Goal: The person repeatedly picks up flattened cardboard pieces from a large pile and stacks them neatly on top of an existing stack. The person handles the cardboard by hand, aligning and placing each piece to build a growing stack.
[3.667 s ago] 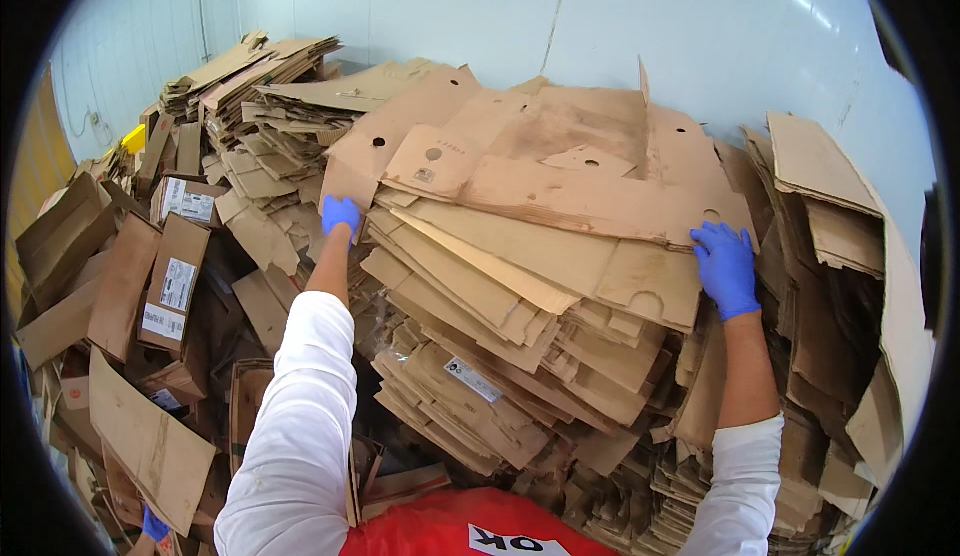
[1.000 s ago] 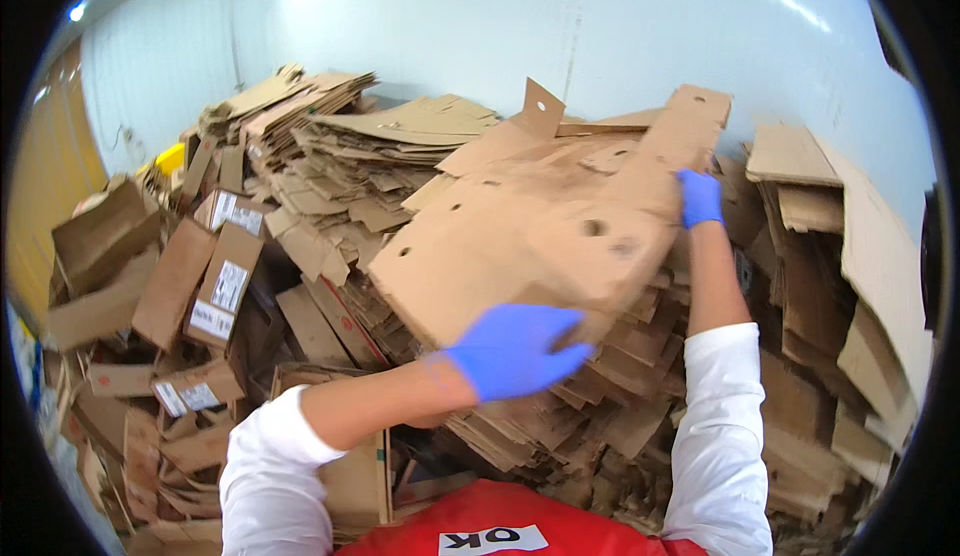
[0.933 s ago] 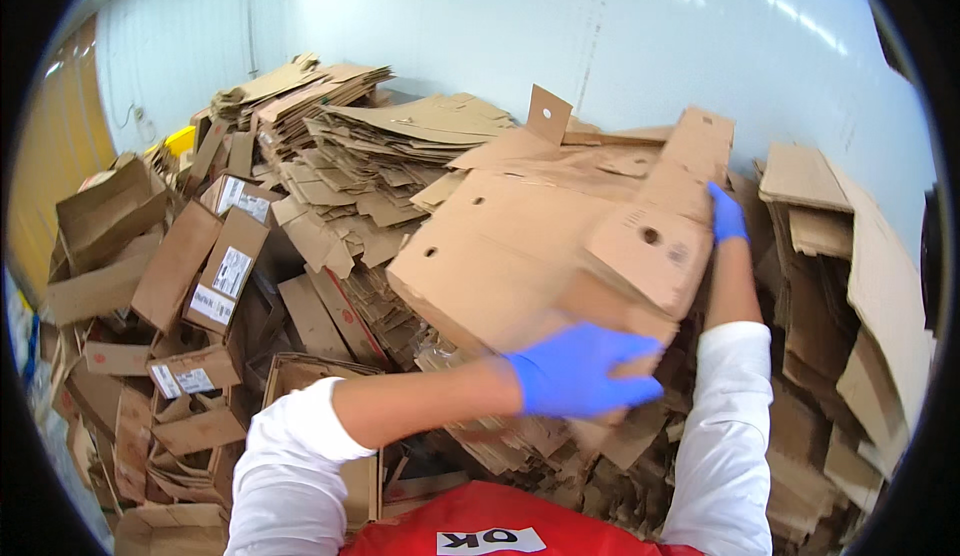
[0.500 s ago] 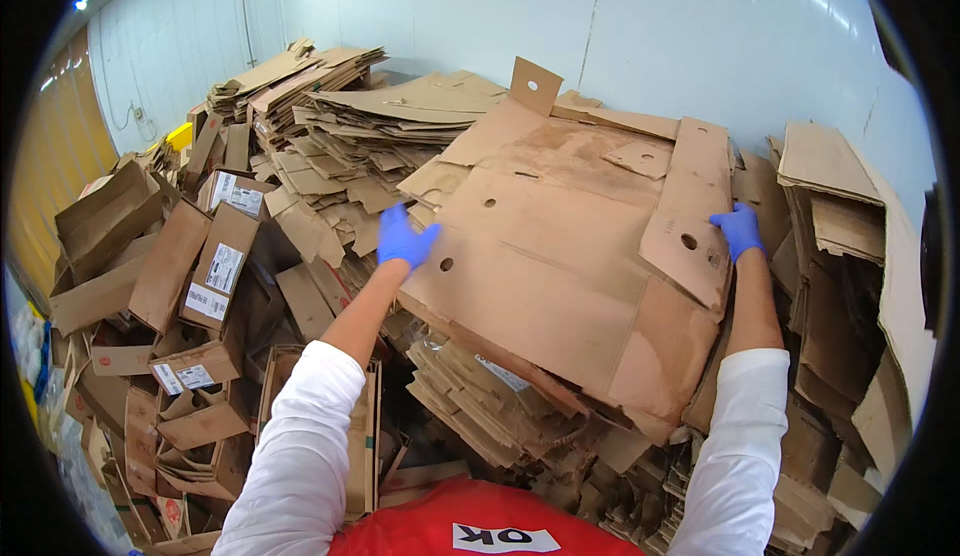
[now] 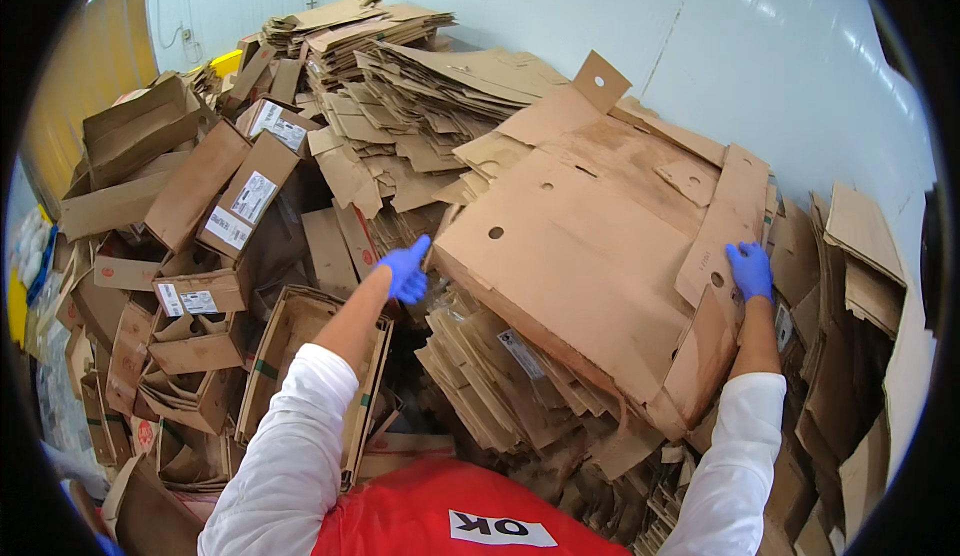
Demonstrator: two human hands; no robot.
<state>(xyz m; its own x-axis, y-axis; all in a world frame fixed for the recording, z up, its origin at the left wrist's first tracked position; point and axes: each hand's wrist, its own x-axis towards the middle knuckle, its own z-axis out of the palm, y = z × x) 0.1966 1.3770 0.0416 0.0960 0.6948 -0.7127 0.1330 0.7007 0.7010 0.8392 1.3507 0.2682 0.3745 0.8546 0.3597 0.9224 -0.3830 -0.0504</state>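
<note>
A large flattened cardboard box lies on top of a stack of flattened cardboard in front of me. It has round holes, brown stains and a narrow flap along its right side. My right hand, in a blue glove, rests on that flap near its right edge, fingers spread and gripping nothing. My left hand, gloved in blue too, is beside the big sheet's left edge. Its index finger is stretched toward the cardboard, and the palm holds nothing. Whether that fingertip touches the edge, I cannot tell.
Several open, unflattened boxes are heaped on the left, some with white labels. More flattened cardboard is piled at the back. Upright sheets lean at the right. A white wall stands behind the piles.
My left hand has come off the top of the big sheet to beside its left edge. The right hand stays on the flap, now lying flatter. The view has turned slightly.
</note>
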